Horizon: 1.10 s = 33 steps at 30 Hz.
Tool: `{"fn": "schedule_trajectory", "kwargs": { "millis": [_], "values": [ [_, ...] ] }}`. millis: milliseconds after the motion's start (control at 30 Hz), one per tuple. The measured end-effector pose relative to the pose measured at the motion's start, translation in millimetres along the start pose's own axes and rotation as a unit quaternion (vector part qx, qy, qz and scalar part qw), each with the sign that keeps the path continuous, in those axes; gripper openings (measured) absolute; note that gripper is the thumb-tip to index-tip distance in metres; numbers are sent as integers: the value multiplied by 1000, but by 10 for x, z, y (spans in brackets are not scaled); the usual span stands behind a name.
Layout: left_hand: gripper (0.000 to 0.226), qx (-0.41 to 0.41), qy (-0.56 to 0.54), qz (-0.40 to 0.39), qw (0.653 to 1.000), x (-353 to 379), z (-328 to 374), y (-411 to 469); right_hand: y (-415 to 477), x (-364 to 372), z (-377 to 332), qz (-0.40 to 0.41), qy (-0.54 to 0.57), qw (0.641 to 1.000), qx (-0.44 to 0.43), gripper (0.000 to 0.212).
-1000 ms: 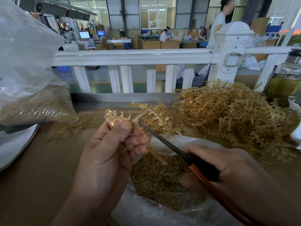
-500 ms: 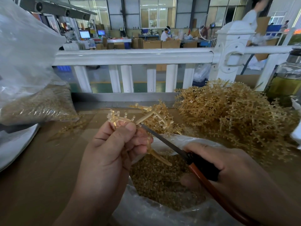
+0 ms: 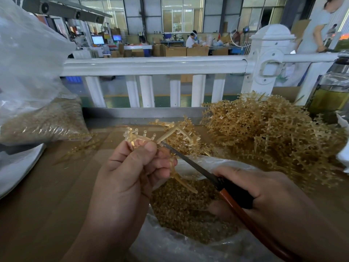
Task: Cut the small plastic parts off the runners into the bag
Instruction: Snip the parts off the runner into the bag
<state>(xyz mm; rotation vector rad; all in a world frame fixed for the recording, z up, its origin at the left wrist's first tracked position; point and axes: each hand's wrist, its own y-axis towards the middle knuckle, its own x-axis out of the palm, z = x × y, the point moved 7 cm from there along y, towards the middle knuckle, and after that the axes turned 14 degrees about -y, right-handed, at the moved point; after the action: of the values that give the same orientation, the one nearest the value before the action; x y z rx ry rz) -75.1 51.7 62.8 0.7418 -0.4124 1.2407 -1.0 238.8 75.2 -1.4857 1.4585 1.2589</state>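
My left hand point(image 3: 132, 171) grips an amber plastic runner point(image 3: 166, 136) with small parts on its branches, holding it above an open clear bag point(image 3: 188, 244). The bag holds a heap of cut amber parts point(image 3: 185, 210). My right hand point(image 3: 264, 197) grips a knife point(image 3: 234, 197) by its black and orange handle. The thin blade point(image 3: 188, 161) points up and left, its tip touching the runner just beside my left thumb.
A big pile of uncut runners point(image 3: 273, 133) lies at the right on the brown table point(image 3: 47, 195). A filled clear bag point(image 3: 37, 120) stands at the left, a glass jar point(image 3: 332, 91) at the far right. A white railing point(image 3: 154, 66) runs behind the table.
My left hand has turned the runner a little, so its lower branch now hangs further down over the bag. The blade tip stays against the runner near my thumb.
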Motion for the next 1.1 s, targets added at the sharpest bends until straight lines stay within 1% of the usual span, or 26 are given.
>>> {"fn": "schedule_trajectory", "kwargs": {
  "millis": [300,400,533,633,733,833,967,1100],
  "values": [
    [22,-6,-4,1,1000,-7,-15,-3,-4,-15,7,10,5,1000,-14,60],
    [18,-5,4,11,1000,-42,-20,9,-10,-21,41,-4,16,1000,-11,59],
    [12,16,27,25,999,-111,-20,28,-22,-63,51,4,33,999,-22,56],
    [11,28,54,9,998,-104,-20,23,-11,-24,-2,-8,28,999,-36,56],
    [5,42,69,-5,997,-84,-4,4,-9,-7,4,2,37,999,-30,56],
    [15,59,79,0,995,-91,21,-3,-6,-2,23,3,34,999,-19,58],
    [16,72,81,5,994,-102,27,5,-5,-18,44,11,27,1000,1,61],
    [17,85,104,-5,991,-107,35,-6,-17,-12,47,2,9,1000,15,63]
  ]
}}
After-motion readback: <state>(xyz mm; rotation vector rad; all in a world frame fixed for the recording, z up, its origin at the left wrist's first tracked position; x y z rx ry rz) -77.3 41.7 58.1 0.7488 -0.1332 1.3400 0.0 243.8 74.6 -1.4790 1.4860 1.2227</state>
